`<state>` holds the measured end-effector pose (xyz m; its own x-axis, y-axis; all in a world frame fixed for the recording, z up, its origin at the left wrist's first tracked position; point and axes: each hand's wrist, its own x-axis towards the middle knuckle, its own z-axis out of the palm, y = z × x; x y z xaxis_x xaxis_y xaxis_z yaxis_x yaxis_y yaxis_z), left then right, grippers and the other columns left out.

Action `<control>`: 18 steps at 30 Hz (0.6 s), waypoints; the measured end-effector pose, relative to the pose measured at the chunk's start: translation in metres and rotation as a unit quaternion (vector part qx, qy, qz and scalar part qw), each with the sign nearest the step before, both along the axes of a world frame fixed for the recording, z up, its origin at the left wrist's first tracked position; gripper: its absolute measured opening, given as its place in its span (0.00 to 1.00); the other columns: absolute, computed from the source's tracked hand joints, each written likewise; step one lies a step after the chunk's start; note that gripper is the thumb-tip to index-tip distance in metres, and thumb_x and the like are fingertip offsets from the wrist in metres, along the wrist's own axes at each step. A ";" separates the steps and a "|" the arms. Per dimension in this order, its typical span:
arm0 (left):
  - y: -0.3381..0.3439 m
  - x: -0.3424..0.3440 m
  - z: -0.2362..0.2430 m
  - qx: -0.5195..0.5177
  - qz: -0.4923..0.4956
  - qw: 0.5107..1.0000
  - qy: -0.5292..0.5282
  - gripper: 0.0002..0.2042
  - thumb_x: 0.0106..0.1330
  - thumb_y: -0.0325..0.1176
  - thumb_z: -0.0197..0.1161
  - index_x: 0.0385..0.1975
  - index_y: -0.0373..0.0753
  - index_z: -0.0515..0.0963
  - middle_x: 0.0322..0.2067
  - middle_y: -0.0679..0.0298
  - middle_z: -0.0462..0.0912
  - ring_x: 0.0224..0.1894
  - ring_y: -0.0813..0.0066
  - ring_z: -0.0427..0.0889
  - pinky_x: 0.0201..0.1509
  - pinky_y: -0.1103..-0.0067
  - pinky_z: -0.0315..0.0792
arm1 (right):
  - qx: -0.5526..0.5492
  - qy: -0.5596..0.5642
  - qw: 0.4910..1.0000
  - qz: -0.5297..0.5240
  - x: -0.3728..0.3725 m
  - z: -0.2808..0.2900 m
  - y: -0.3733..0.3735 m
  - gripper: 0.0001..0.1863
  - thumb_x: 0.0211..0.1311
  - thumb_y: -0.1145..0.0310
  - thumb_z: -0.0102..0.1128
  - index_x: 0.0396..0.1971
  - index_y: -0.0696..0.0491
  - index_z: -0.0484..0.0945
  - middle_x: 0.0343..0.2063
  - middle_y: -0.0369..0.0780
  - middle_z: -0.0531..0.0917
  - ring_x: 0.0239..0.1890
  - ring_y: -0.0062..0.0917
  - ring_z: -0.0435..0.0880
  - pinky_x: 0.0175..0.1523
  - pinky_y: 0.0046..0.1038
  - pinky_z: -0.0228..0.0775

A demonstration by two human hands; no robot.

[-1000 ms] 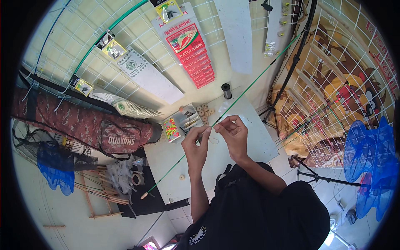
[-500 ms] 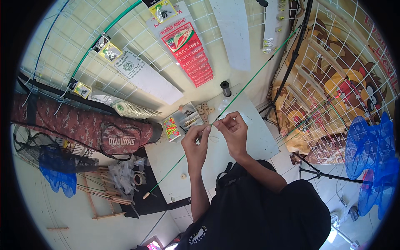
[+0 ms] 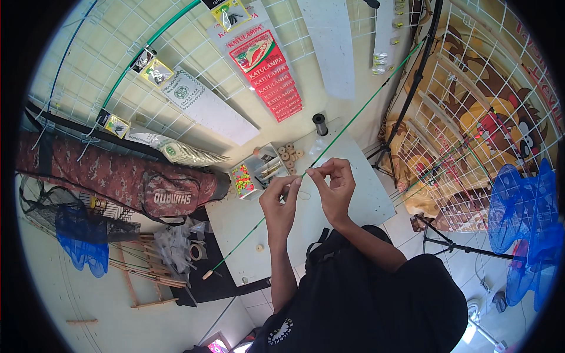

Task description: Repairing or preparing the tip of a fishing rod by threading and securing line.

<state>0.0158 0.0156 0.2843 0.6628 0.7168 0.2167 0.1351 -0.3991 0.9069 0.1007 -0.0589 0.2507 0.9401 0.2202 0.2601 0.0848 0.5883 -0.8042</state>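
A slim green fishing rod [image 3: 352,120] runs slantwise over the white table, from its pale handle end at lower left to its tip at upper right. My left hand [image 3: 280,206] is closed, pinching the rod between thumb and fingers. Just to its right, the thumb and forefinger of my right hand [image 3: 336,191] pinch together on a dark section of the rod. A thin loop of thread [image 3: 305,197] hangs between the hands; its ends are hidden by my fingers.
On the white table [image 3: 359,203] stand a divided box [image 3: 250,182] of bright small pieces, several cork rings [image 3: 288,154] and a dark spool [image 3: 319,123]. A camouflage rod bag [image 3: 118,176] lies left. Wire racks and a black tripod [image 3: 412,88] stand behind and right.
Both hands have shifted slightly to the right, and the rod has moved a little with them. The pinching grips look the same.
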 end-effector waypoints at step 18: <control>0.002 0.000 0.001 0.008 -0.003 1.000 0.008 0.05 0.64 0.27 0.64 0.35 0.33 0.81 0.28 0.69 0.78 0.25 0.89 0.68 0.29 0.88 0.62 | -0.172 -0.124 0.977 -0.026 0.009 0.002 -0.009 0.05 0.55 0.78 0.67 0.30 0.56 0.79 0.27 0.34 0.81 0.29 0.14 0.73 0.37 0.18 0.63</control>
